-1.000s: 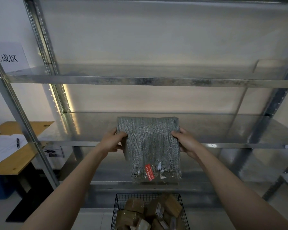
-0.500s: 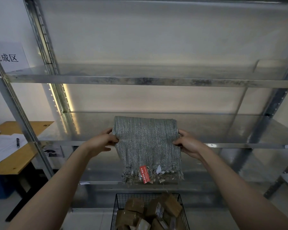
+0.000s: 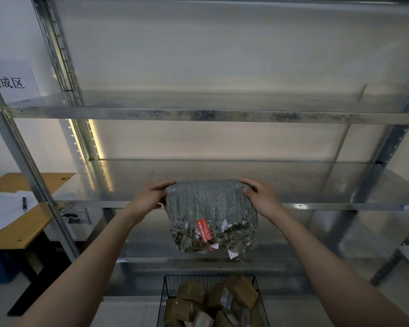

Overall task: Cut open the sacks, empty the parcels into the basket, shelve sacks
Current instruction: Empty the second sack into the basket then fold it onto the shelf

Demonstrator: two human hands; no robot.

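Hands hold the folded sack at its two ends. The left hand (image 3: 149,199) grips the left end, fingers curled over the fold and thumb beneath it. The right hand (image 3: 261,197) grips the right end in the same manner, fingers bent over the top. Both forearms reach up and away from the near edge of the view.

The sack (image 3: 210,206) is grey woven stuff, folded over. Its fold lies over the near part of the middle shelf (image 3: 316,185), and its frayed cut end hangs down in front of that shelf's front edge. Whether the fold rests on the shelf plate or is held just above it cannot be told. A red label (image 3: 204,231) with white print sits on the hanging end, among small white scraps of paper.

Below the sack, at the near edge, stands a black wire basket (image 3: 165,293) with brown taped parcels (image 3: 241,293) heaped in it.

The middle shelf belongs to a grey metal rack; an upper shelf (image 3: 198,114) crosses above, and a light strip (image 3: 97,159) runs down the far left upright.

To the left of the rack stands a wooden desk (image 3: 33,223) with papers (image 3: 3,208) and a pen (image 3: 24,204) lying on them. On the left wall hangs a white sign (image 3: 10,82) with black characters.
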